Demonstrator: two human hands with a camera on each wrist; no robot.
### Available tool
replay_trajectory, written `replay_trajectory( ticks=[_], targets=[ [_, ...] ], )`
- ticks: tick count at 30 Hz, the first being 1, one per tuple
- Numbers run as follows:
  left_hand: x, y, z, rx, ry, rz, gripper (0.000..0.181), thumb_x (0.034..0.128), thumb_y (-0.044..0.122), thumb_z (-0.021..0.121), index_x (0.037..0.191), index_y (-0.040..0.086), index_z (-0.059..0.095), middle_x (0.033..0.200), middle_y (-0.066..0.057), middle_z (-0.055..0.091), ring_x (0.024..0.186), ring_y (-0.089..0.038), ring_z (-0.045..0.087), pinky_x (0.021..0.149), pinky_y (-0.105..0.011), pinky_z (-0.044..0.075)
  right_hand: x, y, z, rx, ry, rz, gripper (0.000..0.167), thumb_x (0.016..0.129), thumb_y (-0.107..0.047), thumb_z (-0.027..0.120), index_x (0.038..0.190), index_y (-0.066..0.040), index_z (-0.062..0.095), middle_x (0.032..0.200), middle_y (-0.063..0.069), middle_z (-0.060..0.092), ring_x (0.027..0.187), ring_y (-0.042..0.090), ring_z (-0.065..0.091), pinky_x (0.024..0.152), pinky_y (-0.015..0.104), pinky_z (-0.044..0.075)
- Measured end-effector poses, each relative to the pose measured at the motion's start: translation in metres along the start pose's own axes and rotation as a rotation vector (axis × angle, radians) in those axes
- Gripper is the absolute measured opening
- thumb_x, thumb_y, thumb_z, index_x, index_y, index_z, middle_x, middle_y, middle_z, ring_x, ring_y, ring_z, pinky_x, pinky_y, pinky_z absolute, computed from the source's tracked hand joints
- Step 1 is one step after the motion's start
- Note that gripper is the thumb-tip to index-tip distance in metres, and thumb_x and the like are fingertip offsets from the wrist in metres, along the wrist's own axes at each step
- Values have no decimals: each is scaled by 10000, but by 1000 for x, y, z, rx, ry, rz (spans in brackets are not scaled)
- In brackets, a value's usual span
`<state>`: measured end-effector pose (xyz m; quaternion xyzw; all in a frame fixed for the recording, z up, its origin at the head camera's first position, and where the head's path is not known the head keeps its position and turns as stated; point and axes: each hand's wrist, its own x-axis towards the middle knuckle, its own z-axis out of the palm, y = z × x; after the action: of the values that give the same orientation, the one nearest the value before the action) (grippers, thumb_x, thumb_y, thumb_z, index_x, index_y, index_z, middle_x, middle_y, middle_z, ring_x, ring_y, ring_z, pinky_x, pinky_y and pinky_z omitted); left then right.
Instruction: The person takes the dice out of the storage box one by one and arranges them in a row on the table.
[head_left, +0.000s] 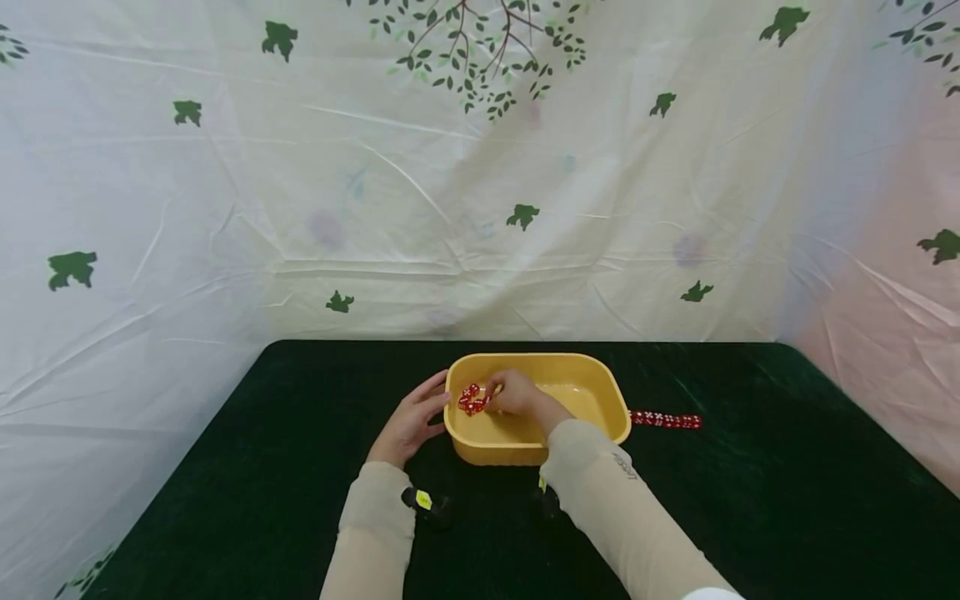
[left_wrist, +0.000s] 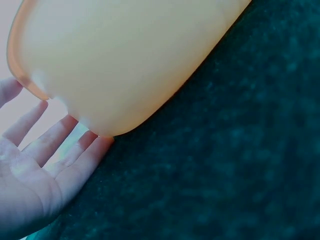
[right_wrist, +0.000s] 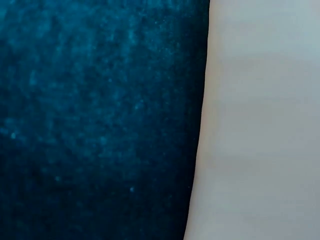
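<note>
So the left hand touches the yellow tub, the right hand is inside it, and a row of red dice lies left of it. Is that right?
Not the left: the head view shows the row of red dice to the right of the yellow tub. The left hand does touch the tub, and the right hand is inside it.

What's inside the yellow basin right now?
Red dice at the left end, beside the right hand. Hand and wrist cover part of the basin's bottom; anything beneath can't be seen.
</note>
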<state>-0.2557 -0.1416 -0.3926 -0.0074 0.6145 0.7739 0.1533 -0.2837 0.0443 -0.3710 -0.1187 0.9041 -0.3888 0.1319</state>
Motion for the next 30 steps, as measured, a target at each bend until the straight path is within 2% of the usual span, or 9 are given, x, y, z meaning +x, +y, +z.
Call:
replay_trajectory(
  ticks=[4, 9, 12, 19, 23, 30],
  targets=[
    [-1, 0, 1, -1, -10, 2, 463, 857, 172, 531, 1298, 172, 389, 1306, -78, 377, 1139, -263, 378, 871, -538, 311, -2, -2, -2, 28, 1, -12, 73, 754, -14, 614, 824, -10, 592, 662, 40, 519, 522, 143, 465, 480, 220, 401],
    [-1, 0, -1, -4, -17, 9, 461, 863, 164, 520, 1302, 157, 380, 1308, -97, 368, 1143, -278, 370, 874, -544, 303, -4, -6, -9, 66, -9, -38, 90, 767, -23, 607, 848, 9, 585, 715, 72, 548, 628, 216, 549, 537, 272, 455],
    [-1, 0, -1, -9, -11, 9, 460, 858, 165, 527, 1297, 158, 388, 1304, -97, 372, 1144, -282, 368, 878, -546, 296, -6, -10, -16, 69, -1, -61, 94, 771, -39, 617, 840, 11, 577, 748, 72, 545, 649, 205, 536, 562, 277, 455],
    [-1, 0, -2, -16, -10, 9, 461, 858, 168, 528, 1297, 156, 387, 1308, -96, 367, 1158, -283, 350, 885, -553, 281, -13, -16, -37, 3, 62, -137, 92, 757, -70, 643, 797, 1, 600, 721, 42, 575, 590, 126, 494, 542, 264, 456],
    [0, 1, -3, -21, -17, 12, 472, 855, 176, 533, 1301, 153, 381, 1313, -98, 361, 1166, -282, 340, 884, -555, 280, -15, -15, -53, -48, 96, -135, 102, 751, -103, 654, 793, -20, 612, 686, 31, 564, 573, 128, 492, 522, 243, 439],
    [0, 0, -1, -21, -14, 4, 478, 849, 185, 542, 1299, 164, 383, 1310, -87, 365, 1157, -275, 351, 885, -551, 282, -23, -7, -82, -53, 66, -134, 91, 785, -86, 614, 816, -5, 588, 743, 66, 562, 674, 178, 492, 603, 300, 457]
  ],
)
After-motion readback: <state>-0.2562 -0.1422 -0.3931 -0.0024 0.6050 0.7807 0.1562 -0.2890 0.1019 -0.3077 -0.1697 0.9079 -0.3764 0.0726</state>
